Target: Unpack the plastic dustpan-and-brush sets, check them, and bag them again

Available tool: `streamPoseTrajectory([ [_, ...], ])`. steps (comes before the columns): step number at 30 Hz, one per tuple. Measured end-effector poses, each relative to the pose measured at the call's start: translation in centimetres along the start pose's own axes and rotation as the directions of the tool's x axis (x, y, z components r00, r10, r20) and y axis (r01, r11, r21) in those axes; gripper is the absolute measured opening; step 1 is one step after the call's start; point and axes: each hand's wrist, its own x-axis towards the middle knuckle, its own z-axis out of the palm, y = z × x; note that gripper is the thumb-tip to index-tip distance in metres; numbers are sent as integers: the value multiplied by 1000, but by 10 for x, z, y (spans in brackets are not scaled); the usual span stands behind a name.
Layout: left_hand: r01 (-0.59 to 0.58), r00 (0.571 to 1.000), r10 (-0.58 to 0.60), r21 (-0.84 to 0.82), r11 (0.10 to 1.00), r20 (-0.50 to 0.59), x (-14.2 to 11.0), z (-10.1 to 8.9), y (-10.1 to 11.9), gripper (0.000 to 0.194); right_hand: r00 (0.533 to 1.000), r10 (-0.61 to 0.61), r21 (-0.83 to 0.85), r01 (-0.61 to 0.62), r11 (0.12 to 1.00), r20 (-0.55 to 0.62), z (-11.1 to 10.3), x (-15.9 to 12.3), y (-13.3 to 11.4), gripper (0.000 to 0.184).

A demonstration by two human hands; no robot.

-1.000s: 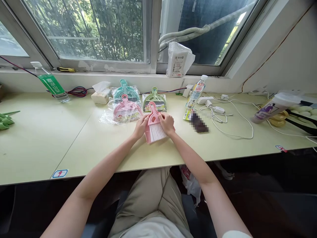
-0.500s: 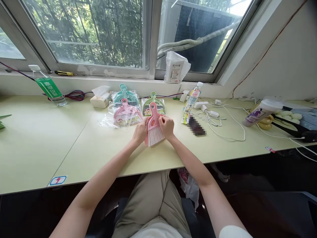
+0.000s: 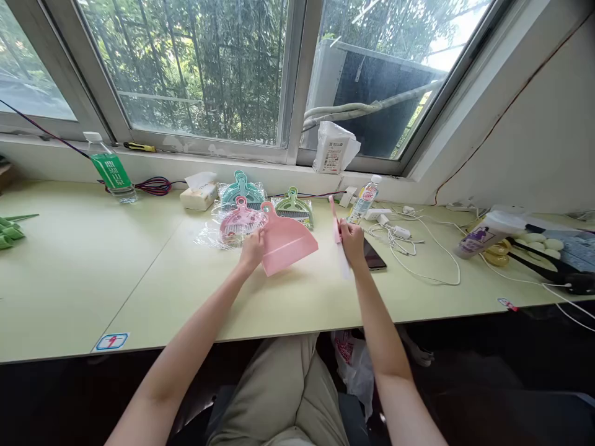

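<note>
Big sliding windows (image 3: 199, 74) with greenery outside, and right below them a pale green tabletop (image 3: 209, 297) with a fair bit of stuff on it. Bagged brush-and-pan sets sit near the wall: teal (image 3: 242, 192), pink (image 3: 240, 222) and green (image 3: 294, 205).

Main thing is the loose pink dustpan (image 3: 290, 244) and its brush (image 3: 336, 233), held apart over the tabletop. Left hand (image 3: 252, 249) has the dustpan pinched along its left edge, just below the handle, so the pan spreads out to the right of those fingers. Right hand (image 3: 352, 241) is wrapped round the brush, which is turned nearly edge-on, handle up, pale bristles down, on the inner side of the fist. Phone (image 3: 374, 255) lies just beyond that hand, to the right.

Handling-wise, I'd guess both are light, thin plastic — stiffish pan, maybe a bit slick, not very fragile. Bristles look soft and bendy, so I'd hold the brush by its handle or solid pink body, and the pan by its handle or rim — pressing its broad middle could flex it.
</note>
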Motion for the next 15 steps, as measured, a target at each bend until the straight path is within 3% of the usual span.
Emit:
streamPoseTrajectory([
  [2,-37,998,29,137,990,61,-5,0,3,28,996,-65,-373,83,924,60,-11,0,13,44],
  [4,-66,991,29,290,955,130,-9,2,5,26,985,-32,-601,128,789,169,-12,-4,28,38],
  [6,-86,988,26,403,911,152,-12,3,10,25,974,24,-684,140,716,225,-7,-10,42,31],
  [8,-97,992,51,444,891,115,-17,-1,21,25,970,40,-696,143,703,239,-1,-16,52,26],
  [10,-119,993,105,392,912,58,-30,-13,44,26,973,27,-683,140,717,227,4,-21,57,23],
  [12,-157,986,140,248,956,85,-57,-31,71,27,977,1,-673,147,725,215,8,-25,58,22],
  [13,-135,982,111,159,978,151,-76,-42,84,28,978,-9,-674,150,723,208,9,-27,57,22],
  [14,-90,950,65,66,994,307,-98,-54,94,29,978,-16,-678,154,719,206,10,-29,56,23],
  [15,-11,858,13,-7,1000,514,-122,-66,100,30,979,-14,-683,152,715,203,11,-31,55,23],
])
